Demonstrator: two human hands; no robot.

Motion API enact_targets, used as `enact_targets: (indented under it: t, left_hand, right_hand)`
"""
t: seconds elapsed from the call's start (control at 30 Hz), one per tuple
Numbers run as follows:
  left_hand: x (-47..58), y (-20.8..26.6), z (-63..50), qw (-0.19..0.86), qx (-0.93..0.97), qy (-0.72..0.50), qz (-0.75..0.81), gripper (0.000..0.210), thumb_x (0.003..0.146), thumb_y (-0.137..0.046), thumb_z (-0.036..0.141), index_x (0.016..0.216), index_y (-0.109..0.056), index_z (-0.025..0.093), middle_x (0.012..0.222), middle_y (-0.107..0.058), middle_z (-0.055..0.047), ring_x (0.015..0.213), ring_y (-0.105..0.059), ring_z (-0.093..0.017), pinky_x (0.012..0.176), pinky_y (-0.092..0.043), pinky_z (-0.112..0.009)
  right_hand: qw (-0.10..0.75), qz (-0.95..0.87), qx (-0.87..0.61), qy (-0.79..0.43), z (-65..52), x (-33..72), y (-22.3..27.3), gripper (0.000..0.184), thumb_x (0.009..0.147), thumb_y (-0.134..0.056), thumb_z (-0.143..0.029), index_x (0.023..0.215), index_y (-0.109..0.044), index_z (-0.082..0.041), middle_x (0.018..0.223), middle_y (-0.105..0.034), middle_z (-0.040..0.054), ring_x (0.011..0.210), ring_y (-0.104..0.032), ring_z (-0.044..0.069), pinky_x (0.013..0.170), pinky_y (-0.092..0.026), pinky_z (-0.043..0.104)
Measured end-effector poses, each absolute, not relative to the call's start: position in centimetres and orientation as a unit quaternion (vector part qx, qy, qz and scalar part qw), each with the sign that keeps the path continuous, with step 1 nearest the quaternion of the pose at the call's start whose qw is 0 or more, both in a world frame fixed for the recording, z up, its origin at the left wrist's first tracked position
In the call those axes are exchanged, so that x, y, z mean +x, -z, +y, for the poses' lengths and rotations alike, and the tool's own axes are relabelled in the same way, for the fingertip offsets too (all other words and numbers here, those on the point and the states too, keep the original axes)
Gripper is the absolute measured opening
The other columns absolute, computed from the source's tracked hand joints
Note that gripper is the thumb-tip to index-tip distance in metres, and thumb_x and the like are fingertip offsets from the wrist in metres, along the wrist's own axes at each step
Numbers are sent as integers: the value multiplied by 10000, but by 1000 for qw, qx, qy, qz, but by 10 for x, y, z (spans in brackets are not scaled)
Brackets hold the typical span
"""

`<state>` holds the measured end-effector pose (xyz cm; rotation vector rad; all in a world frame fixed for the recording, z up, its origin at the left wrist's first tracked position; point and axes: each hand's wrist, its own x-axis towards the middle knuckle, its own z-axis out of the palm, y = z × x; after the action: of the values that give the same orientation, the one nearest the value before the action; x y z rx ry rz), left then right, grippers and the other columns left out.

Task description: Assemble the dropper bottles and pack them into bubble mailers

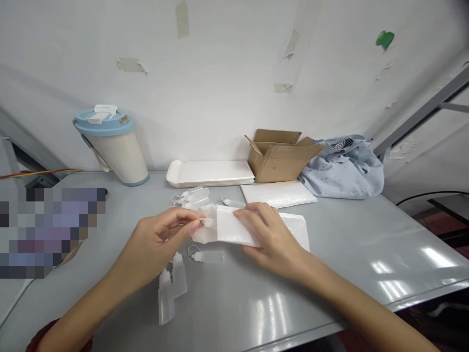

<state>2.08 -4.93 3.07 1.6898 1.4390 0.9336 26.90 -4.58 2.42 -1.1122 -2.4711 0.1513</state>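
My right hand (269, 234) grips a small white bubble mailer (236, 227) over the table, its fingers on top and thumb below. At the mailer's flap end, the thumb and fingertips of my left hand (168, 227) are pinched together on something small and whitish that I cannot make out. Just below lies a clear plastic dropper bottle (213, 256) with a looped cap. Two more dropper bottles (166, 298) lie beneath my left wrist. Behind the mailer are several others (196, 195), partly hidden. Another white mailer (298, 227) lies under my right hand.
A stack of white mailers (212, 172) lies along the wall beside an open cardboard box (286, 164). One mailer (280, 193) lies before the box. Blue-grey cloth (344, 168) is bunched at right. A lidded tumbler (119, 151) and a blurred-out device (51, 230) are at left.
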Motion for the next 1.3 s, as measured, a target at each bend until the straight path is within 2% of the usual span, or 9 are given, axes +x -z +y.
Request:
enact_targets:
  t: [0.17, 0.27, 0.47, 0.57, 0.7, 0.8, 0.97, 1.13, 1.3]
  left_hand:
    - [27, -30, -56, 355, 728, -293, 509, 241, 864, -542, 394, 967, -729, 282, 1022, -757, 4, 887, -699, -211, 677, -563, -252]
    - [26, -31, -60, 313, 722, -317, 530, 254, 839, -568, 417, 1009, -716, 299, 1036, -754, 10, 886, -706, -220, 628, -560, -252]
    - [17, -39, -55, 196, 694, -353, 596, 241, 841, -543, 459, 883, -661, 253, 756, -701, 4, 692, -631, -180, 521, -475, -238]
    - [12, -39, -50, 226, 739, -247, 585, 233, 837, -534, 456, 855, -658, 259, 775, -669, 2, 678, -564, -178, 563, -447, -261]
    - [15, -24, -48, 283, 813, -114, 497, 143, 792, -606, 340, 893, -653, 251, 948, -648, -14, 896, -558, -223, 766, -457, -311]
    - [21, -14, -50, 289, 838, -81, 456, 122, 812, -548, 237, 892, -640, 222, 957, -619, -30, 956, -541, -229, 831, -444, -329]
    - [22, -25, -51, 300, 839, -95, 445, 138, 841, -506, 252, 870, -639, 226, 914, -634, -25, 873, -556, -212, 763, -449, -301]
    - [9, -49, -51, 324, 755, -209, 530, 279, 830, -562, 502, 964, -676, 285, 925, -671, 3, 792, -578, -192, 654, -459, -250]
    - [-1, -46, -43, 220, 722, -274, 596, 371, 856, -520, 562, 1064, -674, 296, 1048, -688, -6, 880, -607, -215, 652, -457, -263]
  right_hand:
    - [204, -901, -377, -60, -51, 264, -23, 546, 747, -584, -109, 1260, -407, -166, 1174, -471, 156, 1095, -455, 284, 896, -451, 459]
    - [211, -898, -383, -59, -51, 265, -25, 558, 739, -570, -98, 1261, -396, -187, 1178, -467, 151, 1107, -452, 286, 897, -452, 464]
    - [230, -879, -414, -47, -45, 272, -27, 567, 734, -556, -91, 1261, -391, -221, 1176, -472, 132, 1095, -467, 290, 895, -447, 469]
    - [238, -866, -438, -27, -38, 276, -26, 544, 750, -552, -117, 1259, -394, -226, 1158, -478, 130, 1080, -479, 301, 890, -438, 481]
    - [239, -858, -455, -9, -32, 280, -23, 509, 778, -558, -154, 1255, -394, -219, 1146, -476, 134, 1064, -485, 304, 879, -431, 480]
    - [237, -860, -451, -7, -31, 280, -22, 502, 778, -558, -149, 1249, -396, -215, 1139, -480, 134, 1071, -485, 303, 877, -428, 472]
    - [236, -861, -450, -6, -31, 279, -22, 511, 772, -556, -148, 1248, -392, -233, 1147, -481, 130, 1083, -484, 307, 884, -426, 475]
    - [229, -862, -452, -12, -31, 279, -22, 530, 752, -552, -121, 1247, -399, -233, 1140, -482, 126, 1070, -488, 299, 896, -424, 478]
    - [226, -868, -442, -19, -33, 278, -23, 539, 751, -549, -106, 1255, -394, -222, 1136, -480, 128, 1086, -478, 297, 904, -423, 477]
